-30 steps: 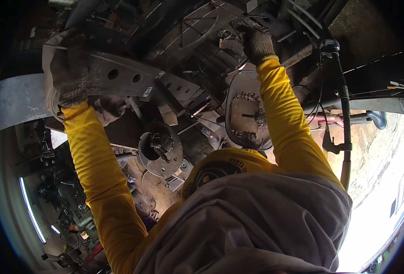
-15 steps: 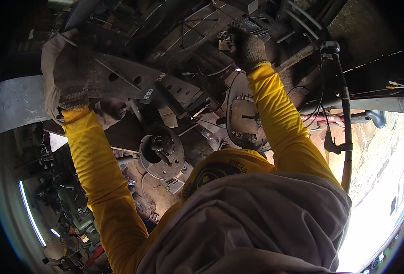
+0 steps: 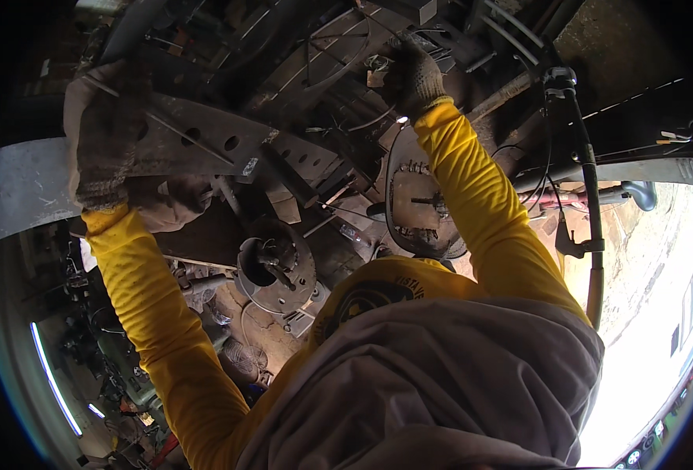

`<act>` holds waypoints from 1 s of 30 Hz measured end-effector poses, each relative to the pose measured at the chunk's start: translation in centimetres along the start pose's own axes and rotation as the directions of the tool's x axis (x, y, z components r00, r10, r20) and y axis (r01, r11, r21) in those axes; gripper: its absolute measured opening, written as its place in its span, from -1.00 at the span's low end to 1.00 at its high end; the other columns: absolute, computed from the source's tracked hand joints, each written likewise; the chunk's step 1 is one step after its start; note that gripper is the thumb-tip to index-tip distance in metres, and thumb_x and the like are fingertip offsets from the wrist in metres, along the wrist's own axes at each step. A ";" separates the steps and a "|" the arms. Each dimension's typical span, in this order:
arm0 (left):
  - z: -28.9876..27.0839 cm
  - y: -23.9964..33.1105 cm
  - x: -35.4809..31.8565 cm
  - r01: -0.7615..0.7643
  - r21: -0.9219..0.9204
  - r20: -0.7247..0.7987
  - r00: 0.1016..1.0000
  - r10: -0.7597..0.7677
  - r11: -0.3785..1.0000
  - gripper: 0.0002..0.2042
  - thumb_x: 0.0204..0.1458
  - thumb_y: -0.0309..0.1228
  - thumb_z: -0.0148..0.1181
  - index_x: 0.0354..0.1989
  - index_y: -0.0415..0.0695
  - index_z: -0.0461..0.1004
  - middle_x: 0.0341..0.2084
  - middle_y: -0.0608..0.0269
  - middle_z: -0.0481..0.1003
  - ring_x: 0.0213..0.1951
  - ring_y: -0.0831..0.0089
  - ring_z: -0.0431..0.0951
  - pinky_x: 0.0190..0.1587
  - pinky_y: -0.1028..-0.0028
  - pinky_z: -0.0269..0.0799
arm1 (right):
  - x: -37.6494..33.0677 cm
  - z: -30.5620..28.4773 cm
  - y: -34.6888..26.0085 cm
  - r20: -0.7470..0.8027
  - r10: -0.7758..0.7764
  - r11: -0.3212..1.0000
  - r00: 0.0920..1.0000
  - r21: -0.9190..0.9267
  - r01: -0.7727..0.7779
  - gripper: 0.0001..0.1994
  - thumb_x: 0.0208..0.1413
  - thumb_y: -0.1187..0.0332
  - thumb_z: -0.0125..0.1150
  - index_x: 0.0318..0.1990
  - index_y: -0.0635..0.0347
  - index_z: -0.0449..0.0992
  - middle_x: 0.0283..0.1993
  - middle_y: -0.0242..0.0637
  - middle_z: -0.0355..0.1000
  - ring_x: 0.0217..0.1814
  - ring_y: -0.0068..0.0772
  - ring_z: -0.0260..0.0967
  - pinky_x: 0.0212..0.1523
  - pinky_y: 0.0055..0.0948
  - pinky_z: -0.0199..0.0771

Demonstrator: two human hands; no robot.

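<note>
My left hand (image 3: 108, 160), in a dark knitted glove, is closed on a grey-brown cloth (image 3: 80, 133) against a dark metal beam with round holes (image 3: 284, 141). Its fingertips are lost in shadow. A thin rod (image 3: 190, 141) passes by this hand and slants across the beam; whether the fingers grip it too is hidden. At the upper right, my right hand (image 3: 418, 78), gloved as well, is curled in shadow beside a bundle of thin wires (image 3: 440, 51). What it holds, if anything, cannot be made out.
Below the beam sits a round metal reel (image 3: 284, 270). A dark oval frame with a pale panel (image 3: 415, 200) lies under my right forearm. On the right rises a dark upright pole with clamps (image 3: 585, 164). Metal bars and loose parts crowd the floor.
My left hand has come down and slightly left, bringing the cloth and thin rod along. My right hand has shifted slightly up and left. The whole view has also moved a little.
</note>
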State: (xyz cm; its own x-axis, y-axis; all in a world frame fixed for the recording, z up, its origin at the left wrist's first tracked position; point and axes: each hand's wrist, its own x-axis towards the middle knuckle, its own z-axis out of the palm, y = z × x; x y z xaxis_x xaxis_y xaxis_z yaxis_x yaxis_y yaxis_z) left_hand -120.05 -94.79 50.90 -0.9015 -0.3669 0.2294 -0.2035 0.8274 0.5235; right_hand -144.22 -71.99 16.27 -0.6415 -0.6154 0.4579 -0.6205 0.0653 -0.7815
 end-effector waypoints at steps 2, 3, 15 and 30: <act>0.4 -0.3 0.2 0.004 0.008 0.008 1.000 -0.004 1.000 -0.66 0.09 -0.41 0.25 -0.02 -0.29 0.36 -0.34 0.24 0.56 -0.36 0.63 0.53 -0.39 0.69 0.38 | 0.1 0.6 0.4 0.078 0.005 0.978 0.997 -0.209 0.011 -0.74 0.12 0.26 -0.01 -0.09 0.09 0.47 -0.20 -0.28 0.52 -0.24 -0.29 0.38 -0.18 -0.34 0.38; 0.8 -0.3 0.2 0.000 0.029 -0.002 1.000 0.000 1.000 -0.66 0.10 -0.41 0.24 -0.01 -0.29 0.36 -0.33 0.24 0.56 -0.36 0.64 0.53 -0.38 0.69 0.38 | 0.1 0.9 0.2 0.105 0.006 0.912 0.994 -0.409 0.038 -0.73 0.08 0.26 0.02 -0.08 0.07 0.48 -0.19 -0.30 0.53 -0.13 -0.32 0.36 -0.08 -0.36 0.34; 0.3 -3.1 0.5 0.015 -0.248 -0.020 1.000 -0.020 0.969 -0.69 0.14 -0.63 0.10 0.07 -0.33 0.31 -0.14 0.05 0.49 -0.15 0.43 0.55 -0.05 0.50 0.53 | 2.0 10.8 -4.0 -0.269 0.566 0.817 0.779 0.062 -0.573 -0.59 0.12 0.06 0.01 0.05 0.03 0.41 0.00 -0.23 0.46 0.20 -0.32 0.29 0.20 -0.28 0.17; 1.2 -1.3 0.7 -0.220 0.063 -0.005 0.975 0.220 0.974 -0.73 0.12 -0.46 0.19 -0.03 -0.25 0.41 -0.36 0.33 0.53 -0.47 0.73 0.43 -0.49 0.72 0.32 | 3.8 3.3 -5.7 0.210 -0.112 0.641 0.971 -0.732 0.232 -0.75 0.00 0.17 0.21 -0.12 -0.20 0.58 -0.01 -0.48 0.47 0.14 -0.30 0.36 0.15 -0.35 0.30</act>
State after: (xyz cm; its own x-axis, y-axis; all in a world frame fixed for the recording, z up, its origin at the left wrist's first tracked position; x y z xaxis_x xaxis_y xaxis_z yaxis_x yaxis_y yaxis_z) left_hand -120.85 -95.64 49.36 -0.9225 -0.1775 0.3429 -0.0241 0.9128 0.4077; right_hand -141.64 -77.35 21.07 -0.4590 -0.7700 0.4433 -0.8766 0.4737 -0.0848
